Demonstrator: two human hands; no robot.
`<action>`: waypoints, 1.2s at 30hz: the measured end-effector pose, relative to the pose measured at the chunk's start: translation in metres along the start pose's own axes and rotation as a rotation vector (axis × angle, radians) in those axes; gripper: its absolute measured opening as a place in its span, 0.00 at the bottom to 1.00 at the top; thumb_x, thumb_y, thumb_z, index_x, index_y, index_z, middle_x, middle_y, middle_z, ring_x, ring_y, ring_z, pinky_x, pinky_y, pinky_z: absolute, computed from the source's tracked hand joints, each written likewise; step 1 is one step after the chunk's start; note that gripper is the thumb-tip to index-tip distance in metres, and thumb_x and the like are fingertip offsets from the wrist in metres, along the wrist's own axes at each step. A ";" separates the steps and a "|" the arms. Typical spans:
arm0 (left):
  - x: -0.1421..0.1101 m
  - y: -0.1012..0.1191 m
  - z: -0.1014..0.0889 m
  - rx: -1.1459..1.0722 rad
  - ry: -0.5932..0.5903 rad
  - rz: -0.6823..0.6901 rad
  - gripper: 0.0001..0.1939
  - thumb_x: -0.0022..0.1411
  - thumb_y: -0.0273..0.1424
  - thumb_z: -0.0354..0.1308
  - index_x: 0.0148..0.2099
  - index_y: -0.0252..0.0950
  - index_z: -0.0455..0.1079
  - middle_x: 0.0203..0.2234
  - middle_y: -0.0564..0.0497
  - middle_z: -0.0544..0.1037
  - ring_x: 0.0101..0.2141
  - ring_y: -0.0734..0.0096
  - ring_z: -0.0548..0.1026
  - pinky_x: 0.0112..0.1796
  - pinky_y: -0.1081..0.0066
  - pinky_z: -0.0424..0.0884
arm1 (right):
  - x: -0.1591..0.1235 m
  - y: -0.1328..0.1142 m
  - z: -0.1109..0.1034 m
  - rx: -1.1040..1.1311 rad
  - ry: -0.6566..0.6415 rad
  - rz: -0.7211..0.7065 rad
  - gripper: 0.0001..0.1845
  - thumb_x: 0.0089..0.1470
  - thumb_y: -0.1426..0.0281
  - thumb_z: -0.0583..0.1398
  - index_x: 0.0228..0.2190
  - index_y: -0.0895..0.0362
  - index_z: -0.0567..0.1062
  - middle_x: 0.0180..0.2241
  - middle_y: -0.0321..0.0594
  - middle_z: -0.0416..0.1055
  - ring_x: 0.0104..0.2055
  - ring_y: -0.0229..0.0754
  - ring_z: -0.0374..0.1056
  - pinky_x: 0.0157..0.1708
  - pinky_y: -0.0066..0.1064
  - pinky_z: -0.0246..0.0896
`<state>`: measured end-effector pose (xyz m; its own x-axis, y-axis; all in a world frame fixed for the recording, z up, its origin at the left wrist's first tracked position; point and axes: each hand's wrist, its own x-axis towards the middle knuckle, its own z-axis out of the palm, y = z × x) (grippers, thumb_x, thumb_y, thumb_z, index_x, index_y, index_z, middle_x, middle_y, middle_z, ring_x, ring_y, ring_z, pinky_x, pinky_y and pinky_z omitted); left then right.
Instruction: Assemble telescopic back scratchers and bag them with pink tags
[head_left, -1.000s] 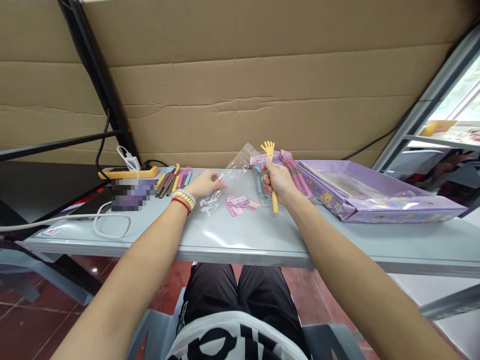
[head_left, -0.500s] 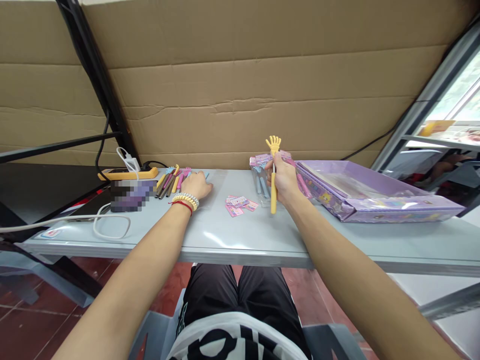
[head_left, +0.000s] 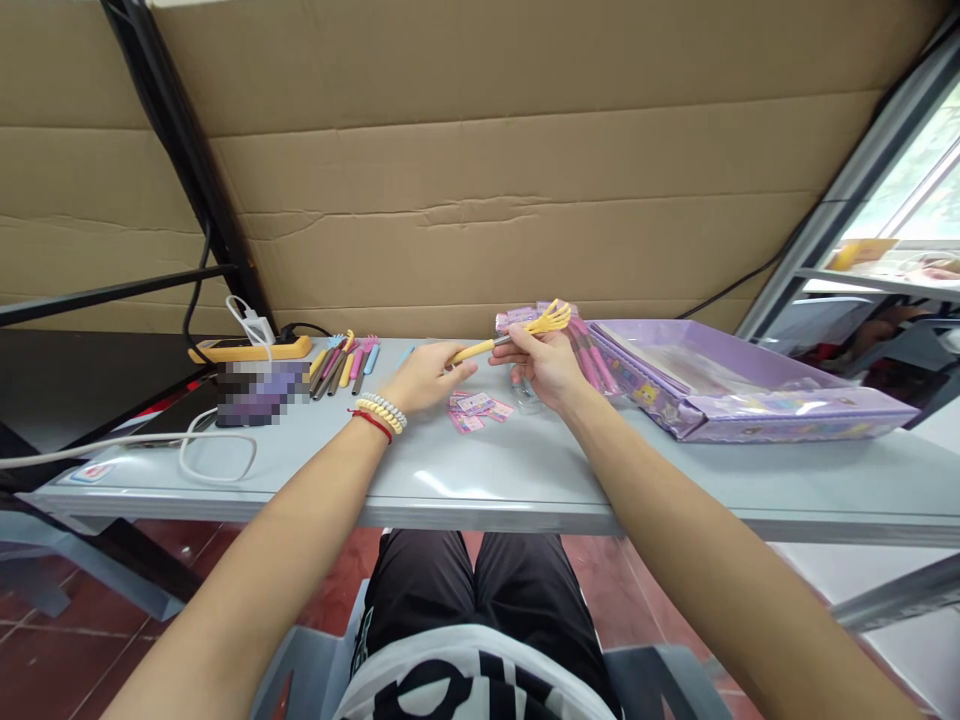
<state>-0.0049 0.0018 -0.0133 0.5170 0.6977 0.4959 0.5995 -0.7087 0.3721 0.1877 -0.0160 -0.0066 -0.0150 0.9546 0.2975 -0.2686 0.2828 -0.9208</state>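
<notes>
A yellow back scratcher (head_left: 472,351) with a hand-shaped head and a short metal rod lies almost level between my two hands. My right hand (head_left: 551,368) pinches it near the head, which points right. At the handle's far end, the fingers of my left hand (head_left: 427,379) close on it. Several small printed cards (head_left: 478,408) lie on the table below my hands. Packaged pink scratchers (head_left: 592,358) in clear wrap sit just behind my right hand. Left of my left hand is a row of loose coloured scratchers (head_left: 346,366); a light blue piece (head_left: 406,355) shows behind that hand.
An open purple box (head_left: 787,415) holding clear plastic stands on the right of the grey table (head_left: 480,480). On the left are a yellow power strip (head_left: 255,349), a purple blurred item (head_left: 259,395) and a white cable (head_left: 217,475). Cardboard (head_left: 480,200) walls the back.
The back scratcher has turned from upright to nearly level. My left hand has left the row of scratchers and moved right to the handle's end.
</notes>
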 end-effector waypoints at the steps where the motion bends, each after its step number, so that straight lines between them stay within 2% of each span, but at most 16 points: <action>1: 0.000 0.000 0.001 0.022 -0.001 0.013 0.18 0.65 0.40 0.47 0.49 0.36 0.70 0.36 0.49 0.77 0.35 0.68 0.72 0.38 0.70 0.65 | -0.001 0.000 0.000 0.009 -0.038 0.012 0.16 0.46 0.63 0.67 0.31 0.61 0.71 0.22 0.41 0.73 0.24 0.42 0.72 0.11 0.22 0.55; 5: 0.001 -0.004 0.006 0.084 0.085 0.088 0.17 0.65 0.32 0.46 0.53 0.36 0.67 0.43 0.47 0.75 0.41 0.67 0.72 0.42 0.69 0.65 | -0.005 -0.002 0.001 0.016 -0.164 0.079 0.17 0.46 0.60 0.66 0.34 0.60 0.72 0.27 0.43 0.75 0.28 0.44 0.74 0.12 0.23 0.57; 7: 0.001 -0.004 0.007 0.106 0.109 0.100 0.18 0.65 0.29 0.45 0.55 0.36 0.66 0.43 0.46 0.74 0.41 0.67 0.72 0.43 0.69 0.65 | -0.005 -0.003 0.000 0.020 -0.180 0.091 0.19 0.47 0.58 0.64 0.35 0.59 0.72 0.28 0.43 0.75 0.28 0.43 0.73 0.13 0.24 0.58; 10: 0.000 -0.002 0.005 0.150 0.107 0.062 0.19 0.65 0.30 0.45 0.57 0.38 0.65 0.41 0.46 0.74 0.39 0.67 0.72 0.41 0.69 0.66 | -0.003 -0.003 -0.002 0.029 -0.069 0.048 0.19 0.47 0.57 0.64 0.33 0.59 0.71 0.24 0.40 0.73 0.22 0.37 0.69 0.14 0.22 0.56; 13: -0.001 0.002 0.003 0.183 0.108 0.009 0.20 0.67 0.37 0.45 0.56 0.39 0.66 0.40 0.47 0.74 0.39 0.67 0.72 0.39 0.70 0.65 | 0.001 -0.001 -0.003 -0.016 0.066 -0.004 0.15 0.43 0.63 0.65 0.29 0.58 0.66 0.19 0.34 0.68 0.17 0.33 0.63 0.13 0.21 0.52; 15: -0.001 0.003 0.003 0.204 0.111 -0.019 0.20 0.67 0.41 0.44 0.54 0.39 0.68 0.39 0.47 0.74 0.38 0.67 0.72 0.38 0.70 0.65 | 0.003 0.000 -0.002 -0.069 0.101 -0.002 0.16 0.41 0.68 0.64 0.30 0.56 0.63 0.19 0.31 0.67 0.16 0.33 0.63 0.12 0.21 0.51; 19: -0.001 0.000 0.003 0.245 0.100 -0.020 0.18 0.67 0.37 0.45 0.52 0.39 0.70 0.39 0.47 0.75 0.39 0.66 0.72 0.39 0.70 0.65 | 0.003 0.001 0.000 -0.120 0.050 0.047 0.21 0.38 0.70 0.63 0.36 0.53 0.62 0.21 0.29 0.68 0.17 0.35 0.64 0.12 0.21 0.50; 23: -0.001 0.001 0.004 0.242 0.090 -0.004 0.18 0.66 0.31 0.45 0.54 0.38 0.69 0.42 0.46 0.75 0.41 0.65 0.72 0.41 0.69 0.65 | 0.002 0.002 0.001 -0.142 -0.019 0.027 0.21 0.42 0.66 0.63 0.39 0.54 0.64 0.23 0.31 0.70 0.17 0.35 0.65 0.12 0.21 0.51; 27: 0.000 0.006 0.006 0.241 0.106 -0.013 0.18 0.67 0.39 0.46 0.51 0.40 0.71 0.39 0.47 0.76 0.40 0.65 0.73 0.37 0.69 0.64 | 0.002 0.007 0.003 -0.208 0.018 0.007 0.15 0.50 0.62 0.63 0.33 0.58 0.67 0.24 0.37 0.72 0.16 0.33 0.64 0.11 0.21 0.50; 30: 0.000 0.006 0.004 0.313 0.110 -0.045 0.19 0.67 0.42 0.44 0.47 0.42 0.74 0.35 0.48 0.76 0.37 0.66 0.72 0.33 0.70 0.61 | 0.004 0.009 0.004 -0.236 0.044 -0.031 0.16 0.53 0.58 0.62 0.30 0.59 0.67 0.23 0.38 0.73 0.14 0.32 0.63 0.10 0.22 0.50; 32: 0.001 0.001 -0.001 0.365 0.133 -0.080 0.19 0.67 0.41 0.44 0.45 0.42 0.74 0.34 0.48 0.76 0.36 0.66 0.72 0.32 0.70 0.60 | 0.007 0.006 0.000 -0.217 0.092 -0.073 0.18 0.52 0.57 0.63 0.29 0.59 0.67 0.21 0.38 0.72 0.13 0.32 0.62 0.10 0.22 0.50; 36: 0.001 -0.020 -0.018 0.440 0.259 -0.143 0.16 0.66 0.36 0.46 0.43 0.41 0.75 0.38 0.47 0.77 0.40 0.64 0.72 0.37 0.66 0.60 | 0.015 -0.008 -0.019 -0.125 0.328 -0.171 0.19 0.51 0.58 0.64 0.26 0.58 0.65 0.18 0.35 0.70 0.12 0.32 0.61 0.09 0.21 0.47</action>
<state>-0.0267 0.0149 -0.0061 0.2766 0.6963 0.6623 0.8814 -0.4584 0.1138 0.2084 -0.0024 0.0007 0.3341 0.8663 0.3713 -0.1208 0.4300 -0.8947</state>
